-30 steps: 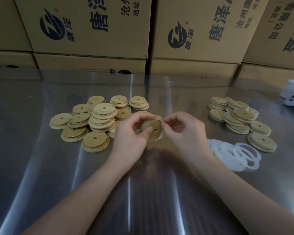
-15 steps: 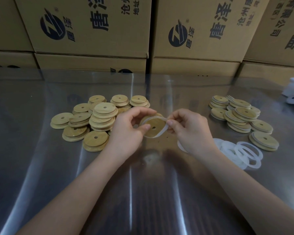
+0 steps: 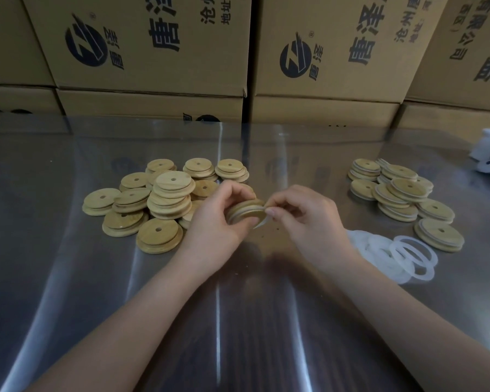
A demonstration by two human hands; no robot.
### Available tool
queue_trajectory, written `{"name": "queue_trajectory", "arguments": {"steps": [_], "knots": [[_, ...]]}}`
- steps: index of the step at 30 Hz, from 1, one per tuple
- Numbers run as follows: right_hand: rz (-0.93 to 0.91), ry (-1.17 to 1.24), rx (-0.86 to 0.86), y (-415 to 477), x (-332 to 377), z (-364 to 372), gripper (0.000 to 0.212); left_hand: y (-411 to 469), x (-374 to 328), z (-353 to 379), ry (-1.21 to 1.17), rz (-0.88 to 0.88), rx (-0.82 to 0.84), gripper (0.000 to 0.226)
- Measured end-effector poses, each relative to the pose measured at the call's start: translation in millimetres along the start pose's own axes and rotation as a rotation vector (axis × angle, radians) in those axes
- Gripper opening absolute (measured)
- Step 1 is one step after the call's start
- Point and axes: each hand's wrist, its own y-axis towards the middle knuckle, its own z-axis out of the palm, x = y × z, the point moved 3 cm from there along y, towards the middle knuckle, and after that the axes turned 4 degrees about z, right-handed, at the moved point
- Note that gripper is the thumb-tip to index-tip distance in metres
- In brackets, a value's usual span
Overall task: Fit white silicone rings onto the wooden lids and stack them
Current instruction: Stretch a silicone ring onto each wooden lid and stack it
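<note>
Above the table (image 3: 68,278), the left hand (image 3: 215,222) grips a wooden lid (image 3: 245,212) on edge while the right hand (image 3: 309,222) pinches a white silicone ring (image 3: 262,219) half-seated around it — the loose arc likely needs stretching over the rim next.

One wide-angle camera on the person's head looks forward and down across a shiny metal table (image 3: 68,278), near enough that both forearms enter from the bottom edge. The left hand (image 3: 218,222) and right hand (image 3: 309,222), holding a wooden lid (image 3: 245,213) and white silicone ring (image 3: 260,222), sit mid-frame. Stacked cardboard boxes (image 3: 153,52) fill the top.
</note>
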Motion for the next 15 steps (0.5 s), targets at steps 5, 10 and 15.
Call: {"name": "queue_trajectory", "arguments": {"steps": [5,10,15], "knots": [[0.195,0.235,0.005,-1,-8,3,0.022,0,3,0,-0.069,0.023,-0.076,0.042],[0.337,0.454,0.052,-5,-13,12,0.023,0,3,-1,-0.085,0.041,-0.103,0.04],[0.303,0.366,-0.005,-3,-12,11,0.021,2,0,-2,-0.097,0.024,-0.114,0.039]]}}
